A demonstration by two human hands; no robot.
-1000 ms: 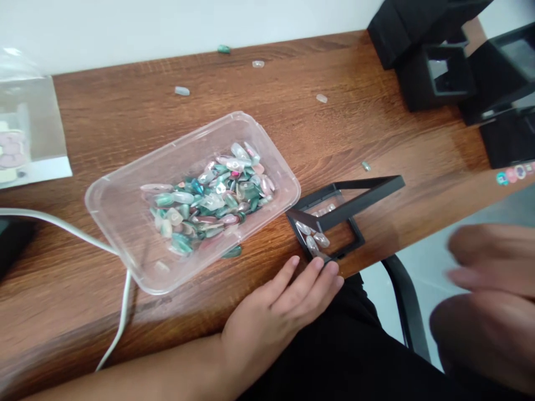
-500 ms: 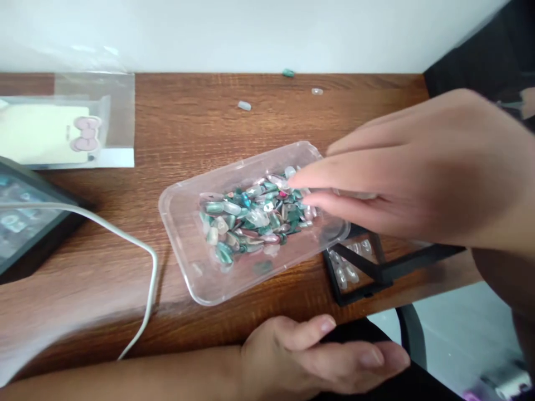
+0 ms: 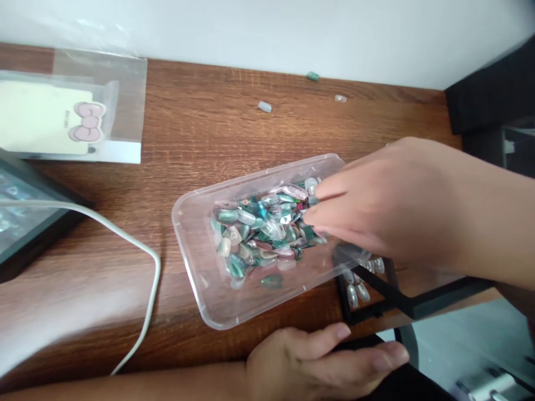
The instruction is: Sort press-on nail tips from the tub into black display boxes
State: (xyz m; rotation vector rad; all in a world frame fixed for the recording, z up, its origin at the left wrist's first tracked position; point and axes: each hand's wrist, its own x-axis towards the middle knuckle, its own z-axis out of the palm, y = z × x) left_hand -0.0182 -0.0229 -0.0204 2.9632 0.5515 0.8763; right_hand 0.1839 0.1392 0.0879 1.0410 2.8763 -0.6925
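A clear plastic container (image 3: pixel 196 278) on the wooden table holds a heap of press-on nails (image 3: pixel 267 228) in green, clear and pink. My right hand (image 3: pixel 368 206) reaches over its right end, fingertips down among the nails; whether anything is between them is hidden. Below the container, my left hand (image 3: pixel 317 362) rests palm up at the table's front edge, fingers apart and holding nothing. A black-framed case (image 3: pixel 413 306) with several clear nails (image 3: pixel 357 292) lies under and right of the container, partly covered by it.
Three loose nails, one white (image 3: pixel 264 106), one green (image 3: pixel 312 76) and one clear (image 3: pixel 340 98), lie near the wall. A plastic packet (image 3: pixel 45 117) with a bow picture is at the left, above a dark case (image 3: pixel 37 223). A white cable (image 3: pixel 156 273) curves left of the container.
My right hand has moved lower, its fingertips now pushed into the nails. The whole view has shifted and tilted slightly. My left hand stays open.
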